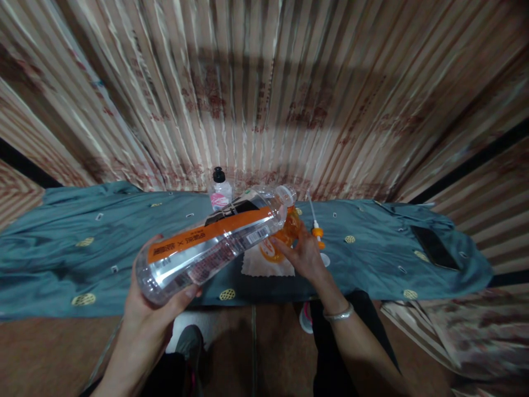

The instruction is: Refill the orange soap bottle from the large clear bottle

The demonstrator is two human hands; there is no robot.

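My left hand (pixel 159 303) is wrapped around the base of a large clear plastic bottle (pixel 223 242) with an orange and black label. The bottle is tilted, its neck up and to the right, close over an orange bottle (pixel 291 226). Around that orange bottle my right hand (pixel 303 253) is closed; its mouth is partly hidden behind the clear bottle's neck. Under it lies a pale cloth (pixel 252 264) with a scalloped edge. An orange and white pump top (pixel 317 234) with a long thin tube is just right of my right hand. Whether liquid flows, I cannot tell.
A small clear bottle (pixel 221 193) with a black cap and pink print stands behind, at the table's back. A white round disc (pixel 325 259) lies near the pump top. A dark phone (pixel 433 248) rests on the green tablecloth (pixel 372 264) at right. Pleated curtains (pixel 256 99) hang behind.
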